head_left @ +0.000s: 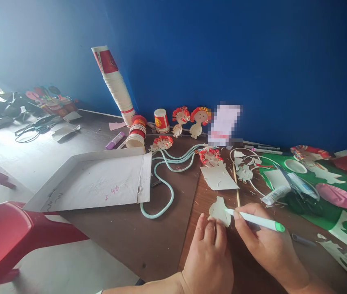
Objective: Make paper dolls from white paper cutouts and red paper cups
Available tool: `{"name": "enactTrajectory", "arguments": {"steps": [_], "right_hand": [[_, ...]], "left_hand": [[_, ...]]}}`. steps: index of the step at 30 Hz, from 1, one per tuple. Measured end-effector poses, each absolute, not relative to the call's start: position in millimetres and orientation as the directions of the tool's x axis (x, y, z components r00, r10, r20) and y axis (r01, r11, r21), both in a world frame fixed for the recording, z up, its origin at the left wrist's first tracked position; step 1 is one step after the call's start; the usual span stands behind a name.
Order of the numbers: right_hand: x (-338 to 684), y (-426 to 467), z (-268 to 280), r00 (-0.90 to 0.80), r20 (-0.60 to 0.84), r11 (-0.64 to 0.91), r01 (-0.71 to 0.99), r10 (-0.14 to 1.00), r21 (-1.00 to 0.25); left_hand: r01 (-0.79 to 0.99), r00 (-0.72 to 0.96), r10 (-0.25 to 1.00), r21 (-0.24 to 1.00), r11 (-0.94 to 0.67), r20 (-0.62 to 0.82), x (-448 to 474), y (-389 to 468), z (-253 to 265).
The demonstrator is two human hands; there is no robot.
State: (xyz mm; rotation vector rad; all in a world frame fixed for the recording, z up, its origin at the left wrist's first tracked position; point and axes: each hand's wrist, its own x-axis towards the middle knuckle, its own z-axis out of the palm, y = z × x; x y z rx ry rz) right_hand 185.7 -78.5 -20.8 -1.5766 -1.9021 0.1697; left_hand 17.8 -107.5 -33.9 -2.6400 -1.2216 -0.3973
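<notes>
- Head view, near middle of the worktop point(124, 245): a pale paper cut-out point(219, 207) lies flat on the brown surface, directly ahead of the person, probably put there so both hands reach it easily.
- Left hand point(208, 255): palm down, grasping nothing; fingers point(209, 233) stretched forward, tips on the cut-out's near edge. Likely a light press to stop the paper sliding under the pen.
- Right hand point(266, 243): thumb and fingers pinch a white marker point(257, 219) with a green rear end, close to its tip, presumably for control. Shaft slants right; the tip meets the cut-out's right side.
- Just beyond the cut-out: a square of pale paper point(217, 177), with a thin wooden stick point(236, 185) running along its right side.
- Far side: two paper figures point(179, 116) point(200, 118) with red fringed hair stand against the blue wall point(253, 61), which seems to prop them upright. A red-and-white cup point(161, 121) sits upside down beside them, a steady way to rest.
- Left: a shallow cardboard tray point(100, 175), a pale blue cord point(171, 192) looping past its right edge.
- Right: glue stick point(275, 196) and pink oval point(338, 197) lie over or beside a green sheet point(323, 220), within apparent reach of the right hand.
</notes>
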Motion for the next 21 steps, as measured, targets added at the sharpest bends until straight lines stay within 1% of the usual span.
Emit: {"name": "enactTrajectory", "arguments": {"steps": [6, 10, 15, 21], "right_hand": [[183.9, -78.6, -18.4, -0.066, 0.397, 0.273, 0.827, 0.916, -0.492], [182.2, -80.1, -19.4, -0.091, 0.371, 0.279, 0.824, 0.924, -0.493], [182.6, -80.1, -22.9, -0.107, 0.358, 0.281, 0.832, 0.928, -0.479], [183.4, -78.8, -24.2, -0.116, 0.356, 0.282, 0.842, 0.927, -0.460]], "left_hand": [[0.752, 0.647, 0.709, -0.082, -0.654, 0.281, 16.9, -106.8, -31.5], [0.757, 0.639, 0.708, -0.088, -0.647, 0.301, 16.7, -107.3, -30.4], [0.751, 0.651, 0.706, -0.106, -0.652, 0.279, 16.2, -107.8, -28.1], [0.761, 0.637, 0.704, -0.112, -0.639, 0.314, 15.9, -108.9, -27.9]]}}
